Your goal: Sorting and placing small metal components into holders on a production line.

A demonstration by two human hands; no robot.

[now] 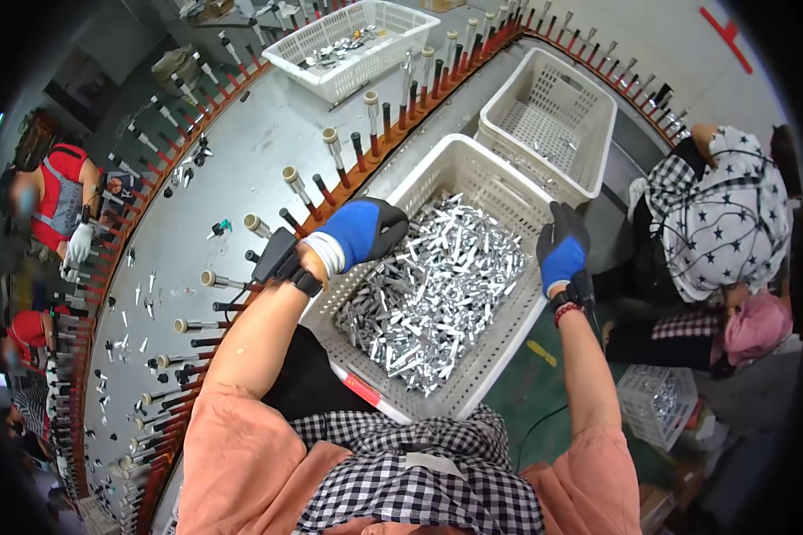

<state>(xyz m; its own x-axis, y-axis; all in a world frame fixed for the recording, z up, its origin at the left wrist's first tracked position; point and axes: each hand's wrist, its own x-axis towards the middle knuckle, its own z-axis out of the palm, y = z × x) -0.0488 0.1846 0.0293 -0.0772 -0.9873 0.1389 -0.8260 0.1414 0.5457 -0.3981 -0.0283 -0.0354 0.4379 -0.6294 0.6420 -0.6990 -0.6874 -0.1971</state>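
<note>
A white perforated plastic crate (525, 198) sits in front of me, heaped with small shiny metal parts (446, 285). My left hand (366, 234), in a blue glove with black-coated fingers, is closed over the crate's left rim, with its fingertips on the inner side. On the opposite side my right hand (562, 248), gloved the same way, is closed at the right rim near the far corner. Part of its grip is hidden behind the hand itself. The crate's near end lies against my checkered apron (401, 490).
Beyond stands a second white crate (589, 169) with a few parts. Another white basket (357, 85) rests on the grey metal table (268, 134). Upright rods (330, 152) line the curved rail. A person in a star-print top (723, 214) bends at the right; people in red (62, 192) work left.
</note>
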